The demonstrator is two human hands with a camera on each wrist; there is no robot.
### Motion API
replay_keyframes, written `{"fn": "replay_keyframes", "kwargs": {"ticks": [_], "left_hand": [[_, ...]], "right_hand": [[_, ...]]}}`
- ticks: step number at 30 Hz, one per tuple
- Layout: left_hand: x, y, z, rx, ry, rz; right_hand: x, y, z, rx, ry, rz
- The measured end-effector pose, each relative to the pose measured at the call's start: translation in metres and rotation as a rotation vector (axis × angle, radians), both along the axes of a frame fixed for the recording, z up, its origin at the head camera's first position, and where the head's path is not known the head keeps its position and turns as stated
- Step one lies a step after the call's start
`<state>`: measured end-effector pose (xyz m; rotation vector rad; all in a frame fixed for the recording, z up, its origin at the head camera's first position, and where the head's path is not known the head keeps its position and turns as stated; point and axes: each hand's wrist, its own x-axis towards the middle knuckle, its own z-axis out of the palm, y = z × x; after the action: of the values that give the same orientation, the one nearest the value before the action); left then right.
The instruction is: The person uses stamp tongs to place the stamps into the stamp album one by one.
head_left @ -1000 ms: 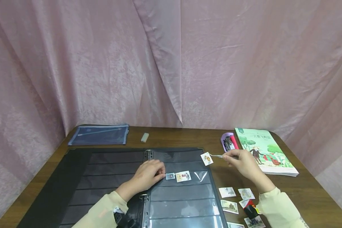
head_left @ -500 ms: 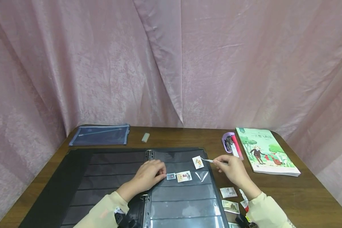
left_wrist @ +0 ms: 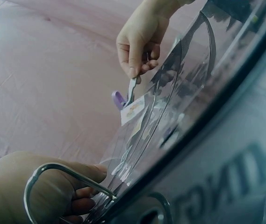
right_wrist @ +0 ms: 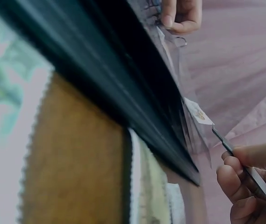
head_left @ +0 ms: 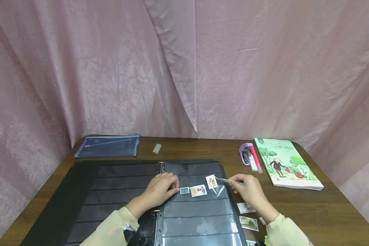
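Note:
A black stamp album (head_left: pixel 187 207) lies unfolded, with rows of clear pocket strips. My right hand (head_left: pixel 248 189) grips tweezers (head_left: pixel 222 179), whose tip holds a white stamp (head_left: pixel 212 181) by its upper right corner. In the right wrist view, that stamp (right_wrist: pixel 199 113) meets the clear film; how deep it sits cannot be told. Over the binder rings, my left hand (head_left: pixel 160 190) pinches the edge of a clear pocket with thumb and curled fingers. Right of it, a small blue stamp (head_left: pixel 184 190) and a larger picture stamp (head_left: pixel 198 190) sit in the same row.
Several loose stamps (head_left: pixel 248 223) lie right of the album, partly under the right forearm. Behind them are a purple tray (head_left: pixel 243 152) with dark bits, a red pen (head_left: pixel 256 160) and a green book (head_left: pixel 287 164). A blue pouch (head_left: pixel 107 146) and an eraser (head_left: pixel 156 148) lie at the back.
My right hand has moved left and slightly toward me, bringing the stamp in the tweezers from the album's right edge to the pocket row. My left hand keeps its place.

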<state>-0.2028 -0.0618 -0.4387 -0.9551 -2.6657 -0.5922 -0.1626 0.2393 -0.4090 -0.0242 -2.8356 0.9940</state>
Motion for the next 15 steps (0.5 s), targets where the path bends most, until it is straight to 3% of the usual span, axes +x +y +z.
{"fn": "replay_keyframes", "kwargs": {"ticks": [15], "left_hand": [[0.0007,0.0006,0.0016,-0.012,-0.026,0.009]], "right_hand": [[0.0077,0.0030,0.0017,0.013,-0.016,0.035]]}}
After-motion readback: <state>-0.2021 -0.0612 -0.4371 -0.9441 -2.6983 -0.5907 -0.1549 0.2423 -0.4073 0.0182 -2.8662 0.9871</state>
